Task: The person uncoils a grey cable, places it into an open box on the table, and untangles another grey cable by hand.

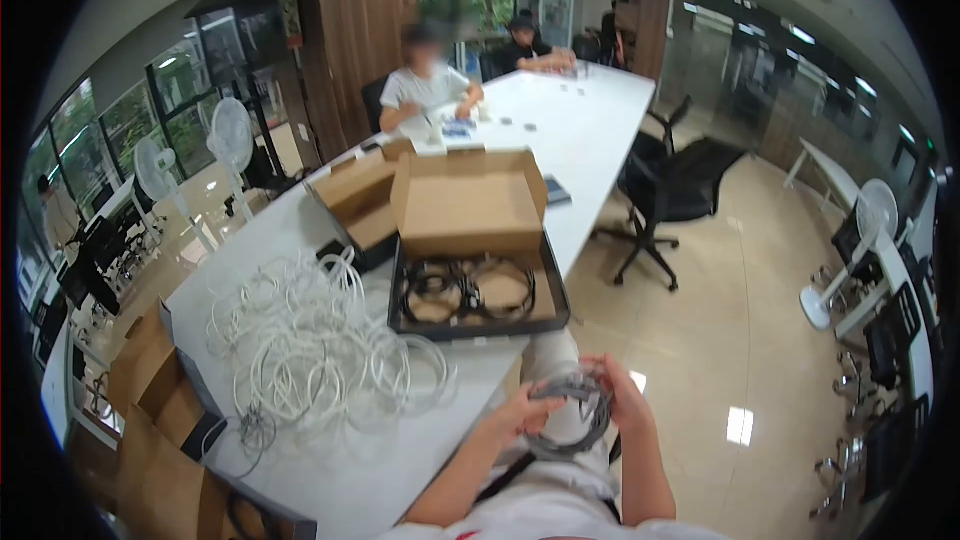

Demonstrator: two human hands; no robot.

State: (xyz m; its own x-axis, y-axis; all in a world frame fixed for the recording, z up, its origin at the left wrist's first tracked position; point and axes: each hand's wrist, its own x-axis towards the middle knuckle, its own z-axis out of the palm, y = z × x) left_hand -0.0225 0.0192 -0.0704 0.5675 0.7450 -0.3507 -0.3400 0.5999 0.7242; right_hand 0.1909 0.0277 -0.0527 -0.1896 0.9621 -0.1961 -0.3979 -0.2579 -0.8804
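Over my lap, at the table's near edge, a coiled grey cable (pixel 590 437) is held between my two hands. My left hand (pixel 527 412) grips the coil's left side, and my right hand (pixel 618 395) has its upper right side. Just beyond them an open cardboard box (pixel 470 202) with a dark outside holds coiled black cables (pixel 468 290). A large tangle of white cables (pixel 305 340) spreads over the white table to the left. A small grey cable bundle (pixel 256 432) lies at the tangle's lower edge.
Another open box (pixel 365 205) stands behind the black-cable box; more open boxes (pixel 165 390) line the table's left edge. A dark flat object (pixel 557 190) lies on the white table (pixel 590 130). Two people sit at the far side. Black chairs (pixel 685 180) stand right.
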